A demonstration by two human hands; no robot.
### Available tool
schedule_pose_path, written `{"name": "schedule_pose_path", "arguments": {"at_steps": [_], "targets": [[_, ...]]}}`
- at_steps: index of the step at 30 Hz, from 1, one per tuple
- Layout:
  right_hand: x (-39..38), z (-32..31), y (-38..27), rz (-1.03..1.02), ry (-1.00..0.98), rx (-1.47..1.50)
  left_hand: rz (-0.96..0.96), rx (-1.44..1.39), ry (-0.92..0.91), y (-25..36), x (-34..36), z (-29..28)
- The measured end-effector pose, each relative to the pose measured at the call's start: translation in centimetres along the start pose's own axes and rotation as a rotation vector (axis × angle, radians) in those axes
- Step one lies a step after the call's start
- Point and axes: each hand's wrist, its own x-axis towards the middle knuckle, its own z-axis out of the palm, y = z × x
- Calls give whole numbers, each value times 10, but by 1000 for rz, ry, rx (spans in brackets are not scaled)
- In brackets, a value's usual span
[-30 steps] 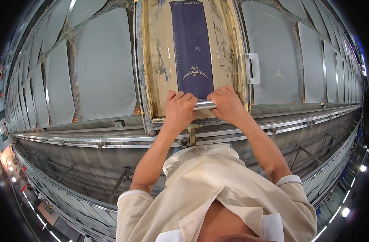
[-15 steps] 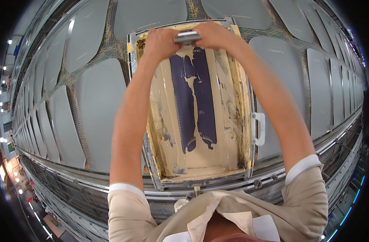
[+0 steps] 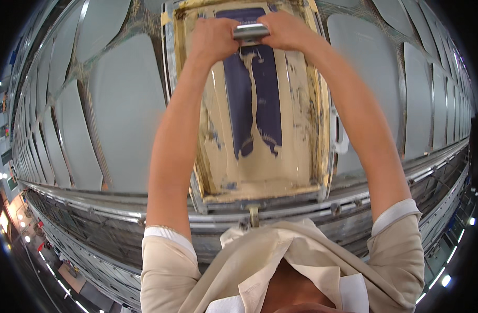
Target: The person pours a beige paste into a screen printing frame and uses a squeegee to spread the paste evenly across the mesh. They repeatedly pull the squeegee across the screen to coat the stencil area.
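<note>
With both hands I hold a squeegee [image 3: 251, 31] across the far part of a screen printing frame [image 3: 326, 177]. My left hand [image 3: 214, 40] is closed round its left end, my right hand [image 3: 288, 32] round its right end. Most of its blade is hidden by the handle and my hands. Beneath it, a long dark purple mesh area [image 3: 267, 94] shows through beige ink [image 3: 260, 175]. A thin streak of ink runs down the middle of the purple, and thicker ink coats the sides and near end. Beyond the squeegee, purple mesh shows again.
Grey flat panels [image 3: 126, 115] with rounded corners lie in rows on the long table to both sides. A pale handle [image 3: 341, 136] sticks out from the frame's right side. Metal rails [image 3: 348, 206] run along the table's near edge, close to my body.
Both hands have drawn the squeegee from the frame's far end a little toward me, leaving purple mesh exposed behind it. The whole frame sits higher in view.
</note>
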Motion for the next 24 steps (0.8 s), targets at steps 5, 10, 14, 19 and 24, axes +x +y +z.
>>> {"name": "schedule_pose_path", "arguments": {"at_steps": [5, 10, 14, 19, 24], "targets": [[-141, 44, -75, -16, -25, 44, 55, -17, 19, 84, -148, 6], [-267, 69, -148, -15, -98, 133, -25, -40, -23, 163, -280, 3], [-285, 40, -148, 122, 101, 171, -30, -43, 13, 178, -302, -1], [-264, 63, 5, 712, 605, -4, -49, -70, 19, 183, -304, -5], [-267, 81, 21, 829, 539, 249, -55, -60, 43, 184, -314, -2]]}}
